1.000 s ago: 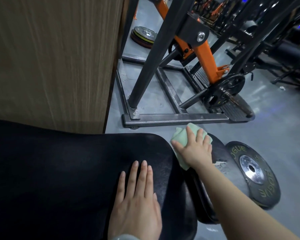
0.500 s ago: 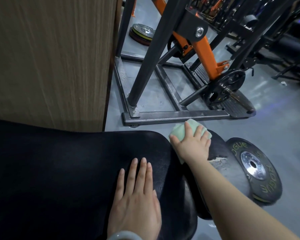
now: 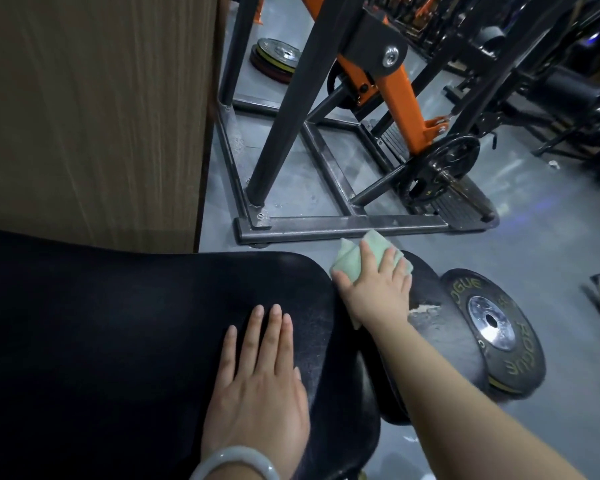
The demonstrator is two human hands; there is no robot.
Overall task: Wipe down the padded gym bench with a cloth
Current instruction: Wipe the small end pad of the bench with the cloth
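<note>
Head view: my right hand (image 3: 378,292) presses the green cloth (image 3: 357,258) flat on the bench's lower pad (image 3: 426,289); my left hand (image 3: 257,386) lies flat, fingers straight, on the main pad (image 3: 118,323).

Steel frame (image 3: 340,226) just beyond cloth (image 3: 361,258) – open floor (image 3: 520,251) right

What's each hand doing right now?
Left hand: open, flat on the bench.
Right hand: open, fingers straight, pressing the cloth on the lower pad.
</note>
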